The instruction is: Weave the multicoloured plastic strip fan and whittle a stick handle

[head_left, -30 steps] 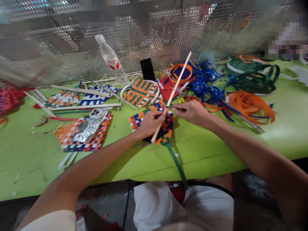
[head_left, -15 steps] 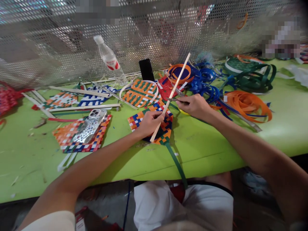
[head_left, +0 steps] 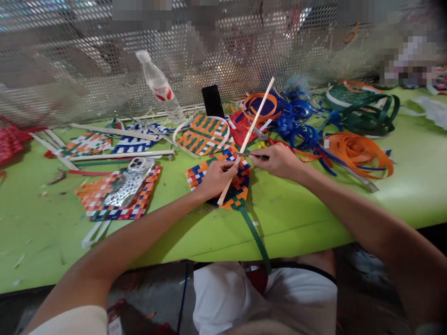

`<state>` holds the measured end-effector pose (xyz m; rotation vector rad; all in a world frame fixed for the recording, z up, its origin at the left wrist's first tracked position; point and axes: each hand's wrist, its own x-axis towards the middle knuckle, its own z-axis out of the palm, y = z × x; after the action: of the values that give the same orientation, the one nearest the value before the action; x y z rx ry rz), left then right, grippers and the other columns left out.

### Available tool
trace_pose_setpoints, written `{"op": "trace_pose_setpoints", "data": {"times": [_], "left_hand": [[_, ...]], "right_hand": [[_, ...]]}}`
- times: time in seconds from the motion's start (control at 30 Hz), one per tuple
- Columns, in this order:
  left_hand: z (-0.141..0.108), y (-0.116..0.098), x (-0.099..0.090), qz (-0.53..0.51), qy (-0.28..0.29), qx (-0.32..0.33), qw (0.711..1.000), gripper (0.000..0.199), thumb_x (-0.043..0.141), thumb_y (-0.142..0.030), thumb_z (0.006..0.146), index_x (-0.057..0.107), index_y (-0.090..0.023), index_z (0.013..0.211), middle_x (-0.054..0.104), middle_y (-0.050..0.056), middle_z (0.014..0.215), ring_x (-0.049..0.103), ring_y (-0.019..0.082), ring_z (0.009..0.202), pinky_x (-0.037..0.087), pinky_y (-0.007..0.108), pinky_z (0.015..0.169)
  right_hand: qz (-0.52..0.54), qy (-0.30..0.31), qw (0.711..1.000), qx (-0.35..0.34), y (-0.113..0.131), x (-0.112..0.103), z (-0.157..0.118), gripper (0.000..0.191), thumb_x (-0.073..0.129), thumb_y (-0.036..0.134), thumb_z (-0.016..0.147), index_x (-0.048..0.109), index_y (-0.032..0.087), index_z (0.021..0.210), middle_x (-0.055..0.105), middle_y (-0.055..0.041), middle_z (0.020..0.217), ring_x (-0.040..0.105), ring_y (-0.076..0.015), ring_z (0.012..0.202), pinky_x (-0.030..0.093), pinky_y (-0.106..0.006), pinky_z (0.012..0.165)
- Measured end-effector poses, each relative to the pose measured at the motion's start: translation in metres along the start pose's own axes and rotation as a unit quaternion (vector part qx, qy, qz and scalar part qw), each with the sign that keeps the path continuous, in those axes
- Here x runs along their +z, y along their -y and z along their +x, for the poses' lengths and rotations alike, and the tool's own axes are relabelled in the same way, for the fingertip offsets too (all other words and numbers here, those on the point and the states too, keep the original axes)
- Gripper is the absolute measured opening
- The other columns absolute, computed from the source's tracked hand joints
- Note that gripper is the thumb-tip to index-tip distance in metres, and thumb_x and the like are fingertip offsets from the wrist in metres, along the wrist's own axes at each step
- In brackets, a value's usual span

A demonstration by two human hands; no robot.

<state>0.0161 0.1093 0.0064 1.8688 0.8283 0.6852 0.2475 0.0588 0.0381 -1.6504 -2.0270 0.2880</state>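
My left hand [head_left: 220, 177] is closed around the lower part of a pale wooden strip [head_left: 256, 120], which slants up and away to the right. Just right of it, my right hand [head_left: 275, 160] grips a small knife [head_left: 260, 157] whose thin dark blade lies across the strip, a little above my left fingers. Beneath the left hand lies a woven fan-shaped piece [head_left: 241, 195] in orange, blue, green and white. A green strap [head_left: 256, 237] runs from its lower corner over the table edge. The knife's handle is mostly hidden by my fingers.
A clear bottle [head_left: 159, 86] and a black phone [head_left: 213, 101] stand by the perforated metal screen [head_left: 223, 60]. Left, a patterned phone [head_left: 129, 184] rests on another woven piece [head_left: 92, 197]. Coils of blue [head_left: 302, 125], orange [head_left: 359, 151] and green strap [head_left: 373, 114] lie right on the green table [head_left: 307, 209].
My right hand with the knife has moved slightly down and left along the wooden strip, closer to my left hand. The strip's top end has shifted a little to the left.
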Motion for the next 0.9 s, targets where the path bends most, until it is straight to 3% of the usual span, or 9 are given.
{"op": "trace_pose_setpoints", "data": {"times": [0.37,0.67,0.9], "left_hand": [[0.002,0.001,0.000,-0.017,-0.004,-0.007,1.000,0.033,0.056,-0.040,0.093,0.060,-0.017,0.069,0.046,-0.004,0.055,0.038,0.008,0.049,0.028,0.023,0.047],[0.005,-0.001,0.000,-0.074,0.007,-0.038,0.997,0.033,0.058,-0.042,0.092,0.064,-0.016,0.072,0.049,-0.003,0.056,0.039,0.008,0.046,0.029,0.021,0.045],[0.005,0.002,-0.001,-0.097,0.010,-0.040,0.994,0.037,0.058,-0.044,0.094,0.063,-0.016,0.071,0.049,-0.003,0.056,0.039,0.007,0.046,0.027,0.022,0.044]], "right_hand": [[-0.027,-0.012,0.999,0.013,0.003,-0.003,0.000,0.038,0.054,0.044,0.095,0.085,0.021,0.098,0.068,-0.0039,0.064,0.051,-0.0139,0.057,0.029,-0.030,0.060],[-0.018,-0.019,1.000,0.005,-0.004,0.002,0.002,0.041,0.053,0.046,0.095,0.084,0.020,0.098,0.072,-0.0048,0.072,0.058,-0.0152,0.062,0.030,-0.029,0.060],[-0.019,-0.031,0.999,0.003,-0.017,0.001,0.005,0.042,0.052,0.046,0.096,0.083,0.018,0.097,0.071,-0.0054,0.072,0.053,-0.0144,0.060,0.029,-0.029,0.060]]}}
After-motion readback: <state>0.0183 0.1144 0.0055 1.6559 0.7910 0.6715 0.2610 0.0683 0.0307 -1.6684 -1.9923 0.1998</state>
